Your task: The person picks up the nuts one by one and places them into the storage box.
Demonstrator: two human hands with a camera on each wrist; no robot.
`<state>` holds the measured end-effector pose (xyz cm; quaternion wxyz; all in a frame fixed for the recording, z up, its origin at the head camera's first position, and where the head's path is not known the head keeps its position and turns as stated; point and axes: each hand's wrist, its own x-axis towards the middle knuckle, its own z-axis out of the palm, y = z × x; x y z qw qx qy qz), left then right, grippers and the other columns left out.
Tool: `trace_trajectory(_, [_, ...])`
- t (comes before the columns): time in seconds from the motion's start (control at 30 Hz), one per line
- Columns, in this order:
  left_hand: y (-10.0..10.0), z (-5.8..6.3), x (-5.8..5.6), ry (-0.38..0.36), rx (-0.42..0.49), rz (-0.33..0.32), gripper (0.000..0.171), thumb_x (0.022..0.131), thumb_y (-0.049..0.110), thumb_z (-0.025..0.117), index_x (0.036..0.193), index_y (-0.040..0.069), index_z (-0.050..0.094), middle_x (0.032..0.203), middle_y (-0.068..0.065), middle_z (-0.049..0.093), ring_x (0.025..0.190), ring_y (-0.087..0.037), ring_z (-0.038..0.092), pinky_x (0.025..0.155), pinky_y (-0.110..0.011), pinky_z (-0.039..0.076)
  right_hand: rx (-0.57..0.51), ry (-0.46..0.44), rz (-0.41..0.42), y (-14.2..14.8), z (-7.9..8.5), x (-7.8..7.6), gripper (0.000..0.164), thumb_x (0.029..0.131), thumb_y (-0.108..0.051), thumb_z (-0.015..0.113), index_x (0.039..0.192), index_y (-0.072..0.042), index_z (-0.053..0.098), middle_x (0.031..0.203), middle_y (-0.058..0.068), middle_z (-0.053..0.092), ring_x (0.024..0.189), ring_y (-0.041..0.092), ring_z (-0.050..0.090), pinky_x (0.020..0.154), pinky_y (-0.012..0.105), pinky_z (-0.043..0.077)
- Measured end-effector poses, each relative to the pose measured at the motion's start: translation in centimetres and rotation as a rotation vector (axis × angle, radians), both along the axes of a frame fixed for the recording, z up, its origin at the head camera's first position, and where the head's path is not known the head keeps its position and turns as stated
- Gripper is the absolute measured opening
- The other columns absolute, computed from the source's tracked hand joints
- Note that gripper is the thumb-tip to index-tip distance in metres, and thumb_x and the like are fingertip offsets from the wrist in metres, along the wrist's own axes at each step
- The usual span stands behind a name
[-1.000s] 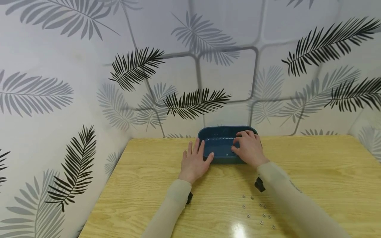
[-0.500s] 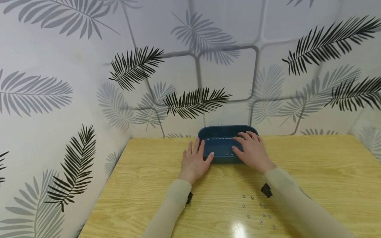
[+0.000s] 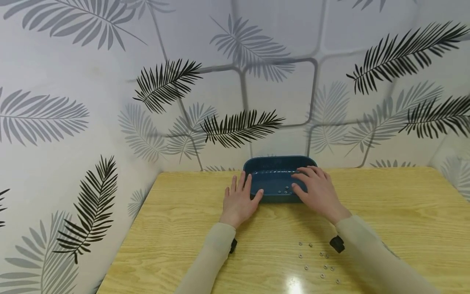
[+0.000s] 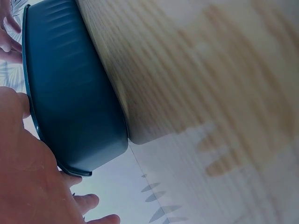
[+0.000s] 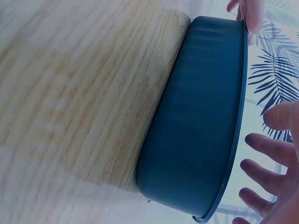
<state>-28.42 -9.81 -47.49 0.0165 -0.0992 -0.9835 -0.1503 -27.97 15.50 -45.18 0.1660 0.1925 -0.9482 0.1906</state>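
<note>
A dark blue plastic tray (image 3: 273, 197) stands at the table's back edge, against the wall. Spread across its left end is my left hand (image 3: 238, 203), thumb at the front rim; the left wrist view shows the fingers (image 4: 86, 202) reaching past the rim. My right hand (image 3: 320, 194) hovers over the tray's right end, fingers apart and loosely bent. In the right wrist view nothing sits between the right fingers (image 5: 268, 175). Three small metal nuts (image 3: 285, 192) lie on the tray floor near the front wall. My right hand hides the tray's right corner.
Several more small nuts (image 3: 325, 267) are scattered on the wooden table (image 3: 176, 245) in front of the tray, left of my right forearm. A leaf-patterned wall (image 3: 220, 94) rises directly behind the table.
The right hand's bent fingers have spread, and the hand has drawn back slightly to the right. Visible nuts in the tray went from one to three. The left hand stayed put.
</note>
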Motion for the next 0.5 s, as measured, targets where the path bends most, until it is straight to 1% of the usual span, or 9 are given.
trace_trajectory(0.23, [-0.1,-0.3,0.0,0.002,0.005,-0.006,0.075,0.101,0.063,0.029,0.160,0.019,0.016,0.165,-0.004,0.005,0.150,-0.031,0.003,0.116,-0.057,0.014,-0.021,0.033,0.024,0.1,0.0,0.7,0.031,0.098,-0.027,0.062,0.120,-0.007,0.070,0.133,0.017,0.056,0.126,0.041,0.040,0.101,0.062,0.028])
trace_trajectory(0.37, [-0.1,-0.5,-0.1,0.007,0.008,-0.003,0.075,0.101,0.064,0.029,0.160,0.020,0.016,0.165,-0.003,0.005,0.150,-0.031,0.003,0.116,-0.057,0.014,-0.041,0.041,0.036,0.2,0.3,1.2,0.029,0.097,-0.026,0.063,0.118,-0.007,0.071,0.132,0.016,0.056,0.125,0.040,0.041,0.101,0.062,0.028])
trace_trajectory(0.5, [-0.1,-0.2,-0.1,0.009,0.011,-0.001,0.074,0.101,0.063,0.029,0.160,0.020,0.016,0.165,-0.003,0.005,0.150,-0.031,0.003,0.116,-0.057,0.014,-0.060,0.056,0.048,0.4,0.9,1.9,0.027,0.097,-0.025,0.063,0.117,-0.008,0.071,0.132,0.015,0.057,0.125,0.040,0.041,0.101,0.063,0.027])
